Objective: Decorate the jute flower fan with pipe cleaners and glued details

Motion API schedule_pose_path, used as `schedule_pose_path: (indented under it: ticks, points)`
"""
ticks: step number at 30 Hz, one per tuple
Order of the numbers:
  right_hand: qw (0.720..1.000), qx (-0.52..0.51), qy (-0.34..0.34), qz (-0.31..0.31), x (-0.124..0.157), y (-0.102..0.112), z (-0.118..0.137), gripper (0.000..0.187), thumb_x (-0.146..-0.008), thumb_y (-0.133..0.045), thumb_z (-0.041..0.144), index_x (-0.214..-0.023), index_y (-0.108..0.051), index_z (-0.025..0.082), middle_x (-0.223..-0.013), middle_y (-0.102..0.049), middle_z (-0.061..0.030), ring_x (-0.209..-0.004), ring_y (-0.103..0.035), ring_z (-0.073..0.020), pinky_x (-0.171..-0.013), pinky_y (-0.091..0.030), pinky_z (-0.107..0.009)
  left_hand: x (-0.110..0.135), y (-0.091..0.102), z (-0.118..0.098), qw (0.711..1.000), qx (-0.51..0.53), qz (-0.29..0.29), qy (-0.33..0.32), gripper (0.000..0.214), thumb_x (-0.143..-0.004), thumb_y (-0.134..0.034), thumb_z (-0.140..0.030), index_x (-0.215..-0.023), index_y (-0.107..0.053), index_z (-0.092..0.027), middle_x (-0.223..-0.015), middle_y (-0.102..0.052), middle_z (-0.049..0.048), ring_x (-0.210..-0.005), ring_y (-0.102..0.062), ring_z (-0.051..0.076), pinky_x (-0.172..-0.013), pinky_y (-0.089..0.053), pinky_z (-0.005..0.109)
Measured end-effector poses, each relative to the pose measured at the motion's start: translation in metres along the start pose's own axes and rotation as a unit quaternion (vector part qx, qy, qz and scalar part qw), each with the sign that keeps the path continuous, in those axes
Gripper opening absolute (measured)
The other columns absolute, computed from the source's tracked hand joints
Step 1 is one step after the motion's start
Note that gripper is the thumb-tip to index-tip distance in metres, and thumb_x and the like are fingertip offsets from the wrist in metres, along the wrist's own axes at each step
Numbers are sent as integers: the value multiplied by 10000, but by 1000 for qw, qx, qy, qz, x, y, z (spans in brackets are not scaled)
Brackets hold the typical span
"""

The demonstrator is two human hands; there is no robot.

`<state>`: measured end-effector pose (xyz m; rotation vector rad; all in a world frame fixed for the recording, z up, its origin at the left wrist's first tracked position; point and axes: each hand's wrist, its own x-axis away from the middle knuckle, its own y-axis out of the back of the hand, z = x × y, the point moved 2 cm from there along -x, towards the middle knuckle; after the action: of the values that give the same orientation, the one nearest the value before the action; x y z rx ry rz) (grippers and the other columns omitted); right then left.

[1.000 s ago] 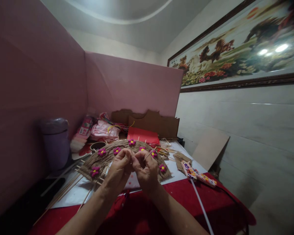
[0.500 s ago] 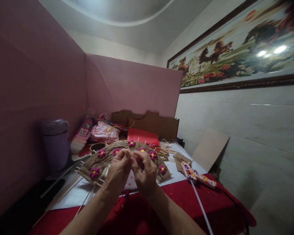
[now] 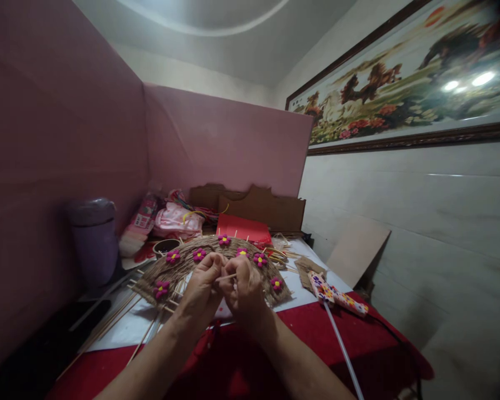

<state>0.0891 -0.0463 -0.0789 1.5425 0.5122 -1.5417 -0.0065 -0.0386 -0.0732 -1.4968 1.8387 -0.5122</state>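
Observation:
My left hand (image 3: 203, 289) and my right hand (image 3: 244, 290) are held close together above the table's near part, fingers curled. A thin wooden stick (image 3: 227, 276) runs between their fingertips, pinched from both sides. Just behind them lies a half-round woven twine piece (image 3: 179, 265) on stick ribs, dotted with several pink flowers (image 3: 198, 255) that have yellow centres.
A flower-patterned glue gun (image 3: 337, 297) with a white glue stick lies to the right on the red cloth (image 3: 316, 339). Loose sticks (image 3: 108, 328) lie at left on white paper. A lilac bin (image 3: 92, 239), a red box (image 3: 242, 228), cardboard pieces and bags crowd the back by pink partitions.
My hands have drawn closer together and a little nearer to me. The right hand's fingers, raised earlier, are now curled around the stick. The view tilted slightly.

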Motion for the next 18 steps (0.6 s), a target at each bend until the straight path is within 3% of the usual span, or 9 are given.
schedule_pose_path:
  ticks: [4,9,13,18]
  points:
    - [998,-49,33,-12,1,1,3,53,-885,-443,209,-859,-483,188,-760,-561,-31,-684,-540,-148,-631,-439,-265,-2,2,-7,999,43,28,14,207,-667,-739,-218,-641,-546,-149,-624,-508,-32,-550,-476,71,-532,-444,173]
    - [990,-117,-65,-54,3,3,-3,54,-875,-451,189,-857,-502,190,-769,-557,-30,-703,-556,-143,-614,-443,-253,-1,-2,-14,990,89,73,76,209,-747,-665,-229,-625,-514,-151,-605,-463,-38,-549,-465,75,-534,-440,186]
    - [986,-128,-89,-65,1,4,-3,74,-871,-455,184,-848,-525,189,-781,-569,-41,-717,-551,-150,-607,-448,-261,0,-5,-12,998,39,43,30,230,-685,-726,-237,-605,-537,-132,-584,-494,-27,-567,-492,78,-585,-458,199]
    - [984,-147,-41,-91,-5,9,0,146,-853,-483,117,-923,-589,188,-794,-588,-39,-766,-553,-153,-688,-463,-292,1,-5,-4,997,-65,27,17,235,-617,-775,-273,-634,-604,-112,-501,-529,-25,-405,-418,44,-390,-325,155]
